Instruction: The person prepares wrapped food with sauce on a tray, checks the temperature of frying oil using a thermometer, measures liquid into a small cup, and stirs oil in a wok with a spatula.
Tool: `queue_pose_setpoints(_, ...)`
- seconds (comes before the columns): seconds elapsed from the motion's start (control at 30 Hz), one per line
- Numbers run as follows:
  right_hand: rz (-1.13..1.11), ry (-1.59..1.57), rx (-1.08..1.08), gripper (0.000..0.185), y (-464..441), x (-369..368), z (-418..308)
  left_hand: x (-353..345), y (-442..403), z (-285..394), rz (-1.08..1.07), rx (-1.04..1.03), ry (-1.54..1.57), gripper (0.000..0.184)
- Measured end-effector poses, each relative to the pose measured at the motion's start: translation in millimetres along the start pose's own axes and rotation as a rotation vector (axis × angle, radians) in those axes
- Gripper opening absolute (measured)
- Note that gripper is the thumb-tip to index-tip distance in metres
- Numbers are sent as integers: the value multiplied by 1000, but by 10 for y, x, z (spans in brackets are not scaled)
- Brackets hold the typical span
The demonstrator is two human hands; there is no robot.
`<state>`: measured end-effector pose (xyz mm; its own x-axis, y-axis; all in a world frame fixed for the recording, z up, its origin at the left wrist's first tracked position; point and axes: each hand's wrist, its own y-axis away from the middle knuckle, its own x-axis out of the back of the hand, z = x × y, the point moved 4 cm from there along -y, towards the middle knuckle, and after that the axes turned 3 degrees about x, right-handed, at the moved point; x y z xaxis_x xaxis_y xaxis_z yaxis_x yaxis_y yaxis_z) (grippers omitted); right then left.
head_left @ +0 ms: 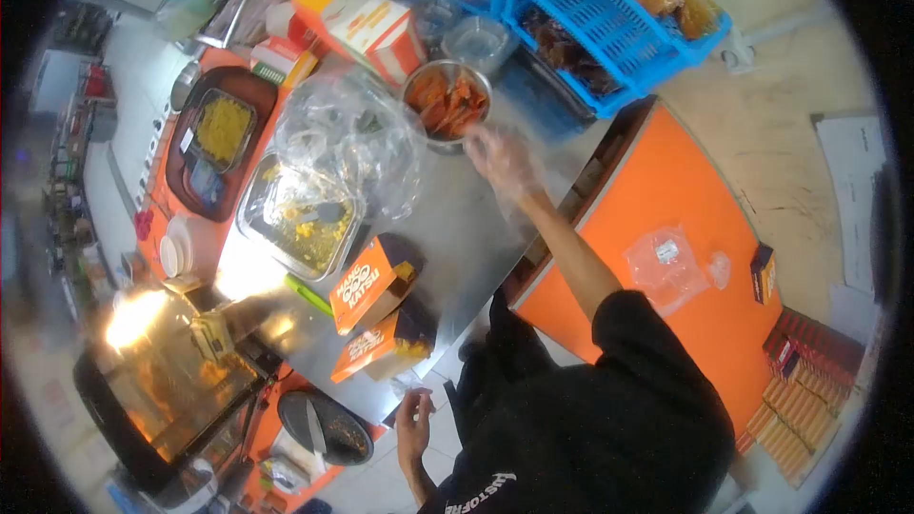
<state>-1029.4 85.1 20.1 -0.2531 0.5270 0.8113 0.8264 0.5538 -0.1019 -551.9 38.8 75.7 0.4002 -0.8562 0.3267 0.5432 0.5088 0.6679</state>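
My right hand [505, 164], in a clear plastic glove, reaches to the near rim of a round metal bowl [447, 145]. Reddish-orange food pieces [446, 100] lie in the bowl. Motion smears my right fingers, so I cannot tell whether they grip a piece. Low beside the counter edge is my left hand [413, 426], its fingers curled in; what they hold, if anything, does not show. Closest to it stand two orange-and-black food boxes, the upper box [367, 290] and the lower box [367, 350], with yellowish food inside.
A metal tray [352, 228] of yellow food sits under a crumpled clear plastic bag [357, 148]. Blue baskets [609, 24] stand beyond the bowl. A lit glass-fronted warmer [171, 381] is at left, a black pan [347, 438] below. An orange table [657, 181] extends at right.
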Motion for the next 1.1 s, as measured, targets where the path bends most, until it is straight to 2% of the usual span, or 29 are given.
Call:
queue_pose_setpoints(0.07, 235, -199, 86, 22, -435, -78, -45, 27, 44, -84, 21, 22, -2, 18)
queue_pose_setpoints(0.13, 551, -124, 441, 16, -934, -257, -27, 33, 84, -172, 40, 41, -4, 16)
queue_pose_setpoints(0.17, 548, -139, 444, 16, -1055, -297, -38, 12, 113, -209, 37, 44, 14, 17)
queue_pose_setpoints(0.23, -169, 369, 257, 17, -1284, -550, -3, -23, 179, -224, 39, 48, 35, 18)
queue_pose_setpoints(0.27, -173, 364, 259, 17, -1300, -515, 26, -21, 228, -215, 47, 54, 35, 19)
queue_pose_setpoints(0.33, -304, 155, 208, 21, -1322, -423, 135, -29, 315, -385, 97, 74, 129, 20)
queue_pose_setpoints(0.4, -179, -81, 7, 25, -1232, -20, 112, -21, 402, -387, 133, 110, 152, 20)
queue_pose_setpoints(0.43, -122, -243, 102, 32, -1265, -73, 341, -27, 488, -413, 149, 151, 158, 20)
queue_pose_setpoints(0.5, -235, -665, 182, 35, -1295, -232, 796, -30, 546, -486, 142, 182, 159, 20)
queue_pose_setpoints(0.63, -259, -736, 128, 37, -1100, 117, 635, 35, 527, -461, 140, 140, 148, 19)
queue_pose_setpoints(0.7, -190, -872, -37, 32, -1081, 55, 748, 102, 492, -436, 149, 92, 99, 19)
queue_pose_setpoints(0.83, -111, -836, -21, 32, -1076, 25, 736, 125, 482, -392, 170, 101, 106, 19)
queue_pose_setpoints(0.9, -223, -596, 85, 35, -1081, 20, 599, 93, 469, -434, 170, 97, 122, 19)
queue_pose_setpoints(1.03, -207, -816, 167, 41, -1066, -43, 395, 31, 468, -477, 142, 85, 100, 19)
queue_pose_setpoints(1.1, -453, -364, -150, 39, -1147, -169, 511, 3, 486, -517, 121, 79, 126, 20)
